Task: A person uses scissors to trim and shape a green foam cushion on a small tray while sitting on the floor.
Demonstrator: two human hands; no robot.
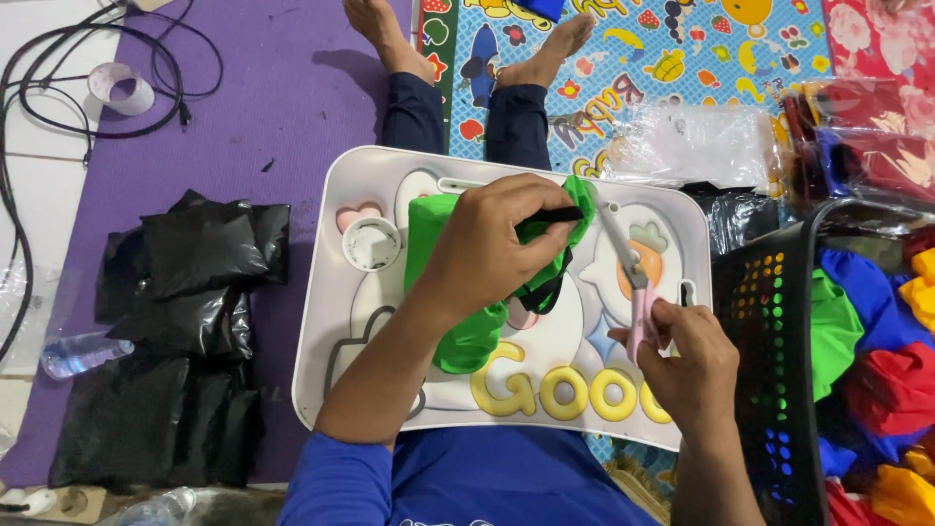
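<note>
My left hand (pixel 492 248) presses down on a bright green fabric piece (pixel 443 229) with a black strip (pixel 545 219) pinched at its fingertips, on a white lap tray (pixel 331 244). My right hand (pixel 687 356) grips pink-handled scissors (pixel 633 278), whose blades point up toward the green fabric's top right edge. The blade tips sit close to the fabric near the black strip.
A black plastic basket (pixel 755 331) at the right holds green, blue, red and yellow fabric pieces (pixel 877 331). Black plastic bags (pixel 185 321) lie on the purple mat at left, with a water bottle (pixel 78 353), cables (pixel 58 78) and a tape roll (pixel 122 88). Clear plastic bags (pixel 687 141) lie beyond the tray.
</note>
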